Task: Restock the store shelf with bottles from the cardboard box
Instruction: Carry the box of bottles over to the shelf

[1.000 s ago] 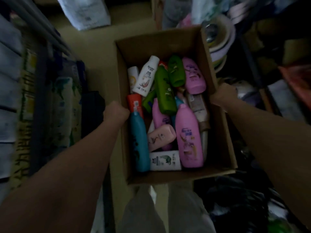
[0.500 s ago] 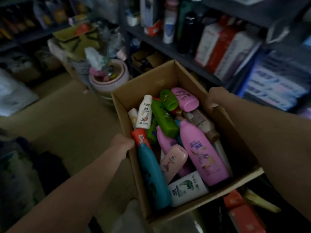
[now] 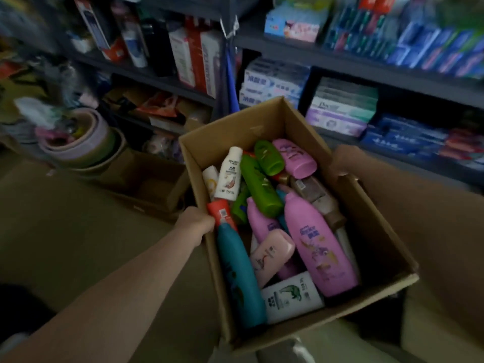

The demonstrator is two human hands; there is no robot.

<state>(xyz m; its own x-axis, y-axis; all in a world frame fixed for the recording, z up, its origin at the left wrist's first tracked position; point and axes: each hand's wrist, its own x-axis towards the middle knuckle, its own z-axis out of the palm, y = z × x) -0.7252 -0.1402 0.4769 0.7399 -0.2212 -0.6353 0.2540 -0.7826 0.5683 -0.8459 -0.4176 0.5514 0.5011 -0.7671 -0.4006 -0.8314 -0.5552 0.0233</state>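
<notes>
Head view, single entry. Item: open brown cardboard box, carried clear of the floor, gripped at both side walls. Left hand grips the left wall at its rim; right hand grips the right wall near the far corner. The fingers of both hands are curled over or round the cardboard and mostly hidden, so their exact spread cannot be told; each is holding the box and nothing else. Contents, all lying loose between the two hands: tall pink plastic bottle near the right wall; teal plastic bottle with a red cap just inside the left hand; long green plastic bottle across the middle; short green bottle and lilac bottle at the far end, toward the right hand; white bottle with printed label beyond the left hand; pale pink squat bottle and white bottle with green print at the near end. Destination: dark metal store shelf beyond the right hand, stocked with boxed goods; no free slot for bottles is plainly visible, the picture being dim and blurred. Status, as judged: the box looks full and no bottle is held singly, so shelving appears not yet begun. Outstanding: set the box down near the shelf, then move every bottle across.
</notes>
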